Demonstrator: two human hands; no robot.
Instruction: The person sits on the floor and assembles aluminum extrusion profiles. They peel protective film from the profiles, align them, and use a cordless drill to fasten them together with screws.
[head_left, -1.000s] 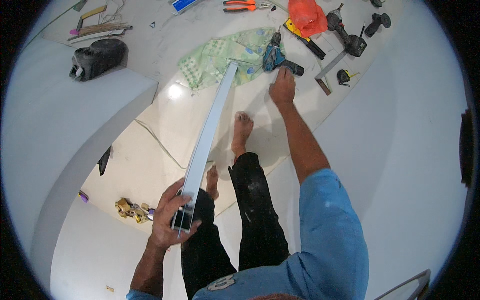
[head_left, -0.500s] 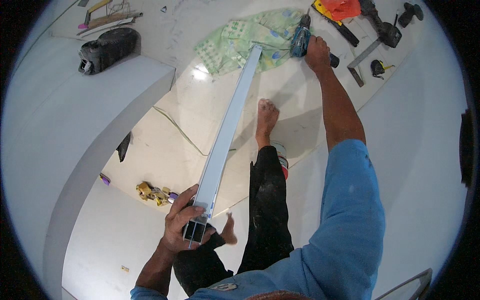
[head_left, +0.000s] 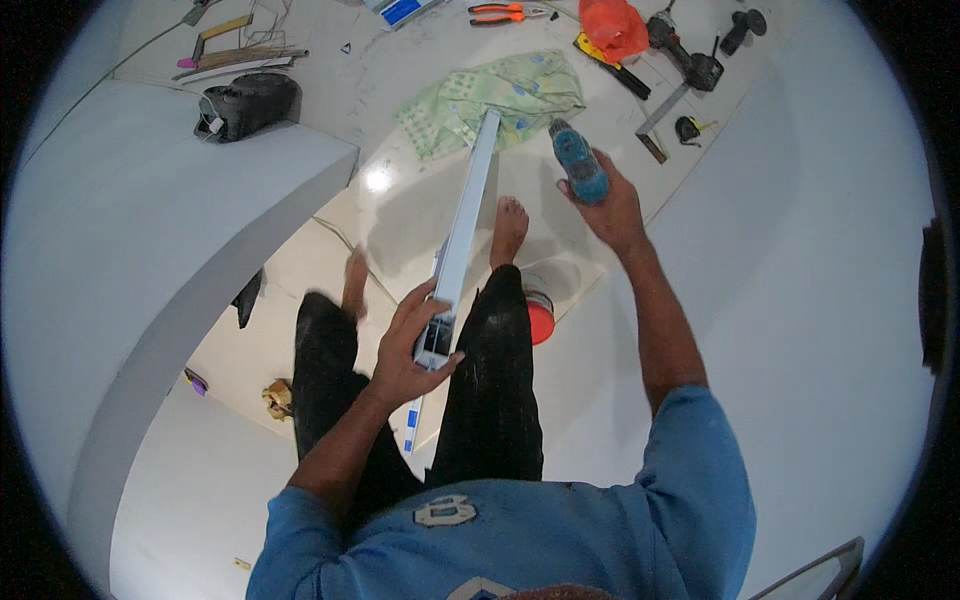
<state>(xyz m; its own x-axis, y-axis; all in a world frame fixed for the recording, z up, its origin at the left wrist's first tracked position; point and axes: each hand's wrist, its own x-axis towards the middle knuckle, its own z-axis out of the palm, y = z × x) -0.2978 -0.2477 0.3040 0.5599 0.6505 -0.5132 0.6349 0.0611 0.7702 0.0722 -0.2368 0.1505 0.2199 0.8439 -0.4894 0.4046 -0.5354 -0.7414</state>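
Note:
My left hand (head_left: 398, 352) is wrapped round the near end of a long white hollow profile (head_left: 467, 215), whose open, boxy end faces me. Its far end rests on a crumpled green patterned cloth (head_left: 520, 88) on the floor. To the right of the profile, in the air, my right hand (head_left: 618, 212) grips a teal cordless drill (head_left: 580, 165), its chuck pointing away to the upper left. The drill's handle is mostly hidden by the drill body and my fingers. Below my left hand shows a thin strip with blue marks (head_left: 412, 428).
Beyond the cloth lie orange-handled pliers (head_left: 500, 14), a red bag (head_left: 612, 28), a dark power tool (head_left: 685, 55), a metal square (head_left: 663, 112) and a tape measure (head_left: 690, 129). A bucket (head_left: 538, 312) stands by my right leg. A white curved ledge (head_left: 250, 180) with a black bundle (head_left: 250, 105) is on the left.
The drill has come up from beside the cloth, nearer to me. The profile's near end has moved forward in my left hand. My left leg has swung forward to the profile's left side.

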